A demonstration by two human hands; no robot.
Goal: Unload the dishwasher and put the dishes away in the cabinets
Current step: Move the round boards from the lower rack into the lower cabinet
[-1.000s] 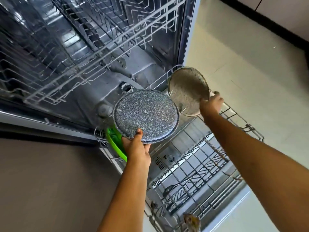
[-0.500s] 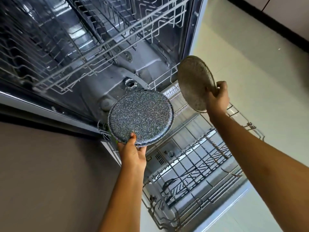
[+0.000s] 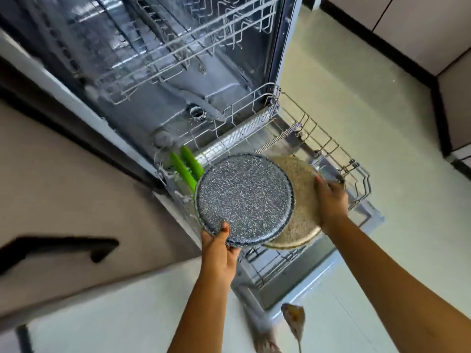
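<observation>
My left hand [image 3: 219, 248] grips the near rim of a dark blue speckled plate [image 3: 243, 197], thumb on top. My right hand [image 3: 331, 197] holds a beige speckled plate [image 3: 303, 200] by its right edge. The beige plate lies partly under the blue one, their rims overlapping. Both plates hover above the pulled-out lower rack [image 3: 323, 141] of the open dishwasher [image 3: 178, 72]. Two green plates [image 3: 187, 165] stand upright at the rack's left end.
The upper wire rack [image 3: 183, 47] sits inside the tub and holds no dishes that I can see. A cabinet front with a black handle [image 3: 58, 248] is at the left. Pale tiled floor [image 3: 382, 123] spreads to the right, with cabinets along the far wall.
My right hand brought the beige plate down and left until it slid under the blue plate. Both plates came lower and nearer to me. The green plates came back into sight.
</observation>
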